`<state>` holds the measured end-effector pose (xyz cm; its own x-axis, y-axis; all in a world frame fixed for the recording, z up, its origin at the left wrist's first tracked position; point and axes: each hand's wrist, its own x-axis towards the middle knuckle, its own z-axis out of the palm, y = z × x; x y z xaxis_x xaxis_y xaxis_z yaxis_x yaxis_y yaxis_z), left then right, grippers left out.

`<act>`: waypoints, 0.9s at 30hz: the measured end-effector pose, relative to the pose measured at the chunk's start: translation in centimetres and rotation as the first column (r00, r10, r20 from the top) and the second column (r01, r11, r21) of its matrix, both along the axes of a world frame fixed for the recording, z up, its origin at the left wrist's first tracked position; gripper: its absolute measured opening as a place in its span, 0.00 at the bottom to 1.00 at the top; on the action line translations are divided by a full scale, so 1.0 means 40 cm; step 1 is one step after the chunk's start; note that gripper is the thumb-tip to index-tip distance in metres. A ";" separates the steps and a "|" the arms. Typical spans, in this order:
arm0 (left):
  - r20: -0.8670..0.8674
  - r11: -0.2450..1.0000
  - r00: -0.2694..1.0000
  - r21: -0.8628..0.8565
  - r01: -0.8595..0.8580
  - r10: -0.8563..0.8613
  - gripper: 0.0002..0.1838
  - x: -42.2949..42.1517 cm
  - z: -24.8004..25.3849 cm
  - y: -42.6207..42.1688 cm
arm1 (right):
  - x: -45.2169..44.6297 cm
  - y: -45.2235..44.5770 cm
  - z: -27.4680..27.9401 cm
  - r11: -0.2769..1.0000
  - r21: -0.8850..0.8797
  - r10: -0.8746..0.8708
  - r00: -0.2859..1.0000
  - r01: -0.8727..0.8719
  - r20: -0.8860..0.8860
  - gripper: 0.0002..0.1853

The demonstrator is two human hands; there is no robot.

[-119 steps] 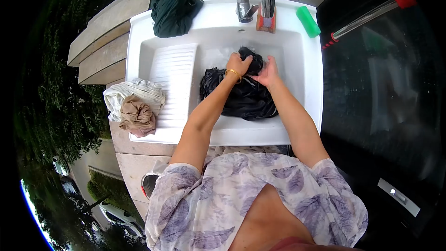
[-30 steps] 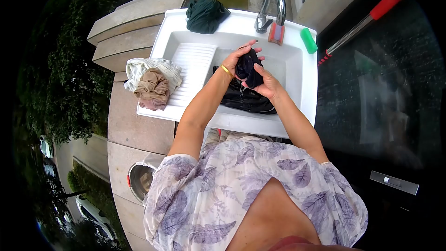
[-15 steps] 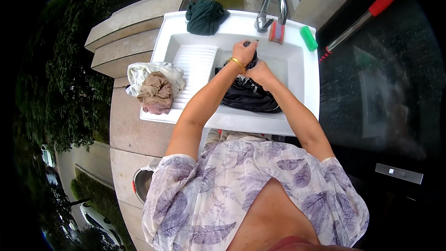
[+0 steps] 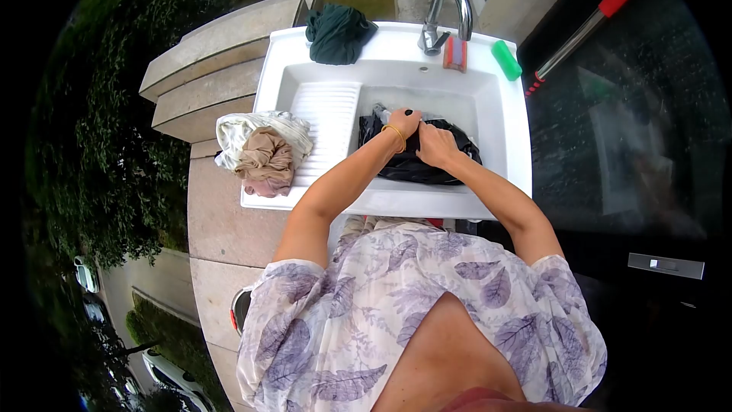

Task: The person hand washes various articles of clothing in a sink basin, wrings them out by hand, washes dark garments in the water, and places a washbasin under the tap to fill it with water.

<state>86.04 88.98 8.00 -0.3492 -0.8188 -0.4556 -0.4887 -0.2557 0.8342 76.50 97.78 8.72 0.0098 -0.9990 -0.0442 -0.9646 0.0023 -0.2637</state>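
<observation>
- Head view, and all eyes go to the white sink [image 4: 521,152], where the black cloth [image 4: 450,172] lies bunched in the basin, spread beneath both hands.
- Here's the left hand [image 4: 404,122], fingers curled tight on the far part of that cloth, a gold-coloured bracelet [image 4: 394,137] around the wrist.
- And right beside it, just nearer the body, the right hand [image 4: 437,145]: knuckles up, bent fingers closed on the same black fabric, the fingertips themselves tucked out of sight.
- Two fists, then, side by side, over the middle of the bundle.
- To the left of the basin runs the ribbed washboard [image 4: 324,130], with a white garment [image 4: 255,137] and a tan cloth [image 4: 267,154] heaped over its outer edge.
- Up on the far rim sits a dark green cloth [image 4: 339,36], crumpled at the left corner.
- Along that rim stands the curved chrome tap [image 4: 460,11], an orange-edged block [image 4: 455,53] just beside its base, and a green cylinder [image 4: 506,59] at the right corner.
- Beyond the sink, a red-handled pole [image 4: 572,46] slants across the dark surface.
</observation>
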 end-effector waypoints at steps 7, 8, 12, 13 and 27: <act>-0.434 0.892 0.893 0.350 0.286 -0.117 0.06 0.096 0.106 -0.055 | -0.061 0.039 0.065 0.984 -0.160 -0.049 0.982 0.079 0.183 0.42; -0.413 0.923 0.905 0.299 0.241 -0.103 0.06 0.094 0.114 -0.079 | -0.055 0.046 0.084 0.972 -0.170 -0.122 0.968 0.161 0.219 0.45; -0.452 0.999 0.892 -0.019 -0.027 0.015 0.05 0.075 0.226 -0.205 | -0.106 0.081 0.052 0.939 -0.211 -0.185 0.915 0.273 0.358 0.49; -0.496 0.985 0.868 -0.136 -0.107 0.025 0.05 0.068 0.256 -0.239 | -0.119 0.098 0.036 0.932 -0.202 -0.213 0.905 0.301 0.368 0.47; 0.514 0.150 0.838 -0.857 0.492 0.186 0.20 0.062 0.048 -0.371 | -0.210 0.237 -0.067 0.905 -0.101 -0.345 0.852 0.413 0.394 0.23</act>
<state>88.53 74.14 9.93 -0.5877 -0.6303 0.5072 -0.7328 0.6804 -0.0035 68.10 107.27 6.06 -0.3903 -0.9184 0.0646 -0.7362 0.2692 -0.6210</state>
